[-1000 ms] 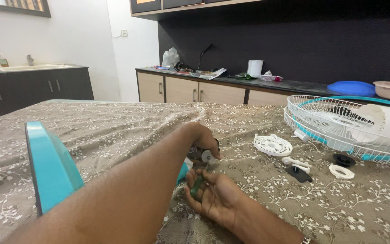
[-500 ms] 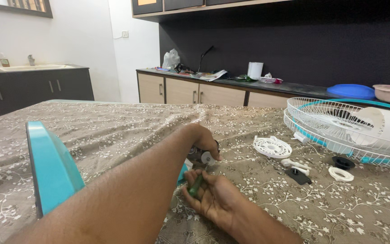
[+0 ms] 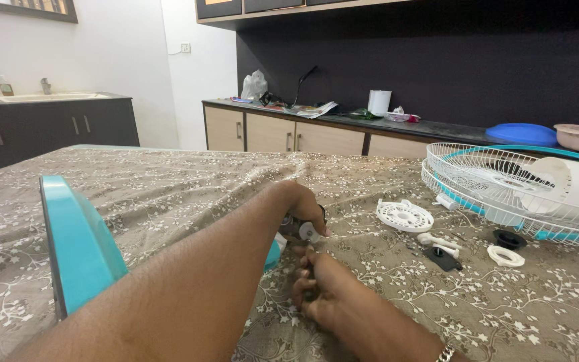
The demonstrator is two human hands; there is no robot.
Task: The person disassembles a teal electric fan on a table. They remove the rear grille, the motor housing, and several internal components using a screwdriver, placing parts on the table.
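Observation:
My left hand (image 3: 301, 206) reaches across the patterned tablecloth (image 3: 169, 188) and pinches a small white and metal fan part (image 3: 307, 232) at the end of a teal fan body (image 3: 273, 255). Just below it, my right hand (image 3: 322, 288) is turned palm down with its fingers closed around a green-handled screwdriver (image 3: 308, 273). The screwdriver is mostly hidden by the fingers, and its tip points up at the part. The two hands nearly touch.
A teal fan base (image 3: 78, 248) stands on edge at the left. To the right lie white fan grilles (image 3: 504, 188), a round white cover (image 3: 405, 216), a black cap (image 3: 509, 238), a white ring (image 3: 506, 256) and a black plate (image 3: 445, 259). Counters line the far walls.
My right hand has rolled from palm up to palm down and closed over the screwdriver, moving slightly up toward the part. My left hand has stayed in place.

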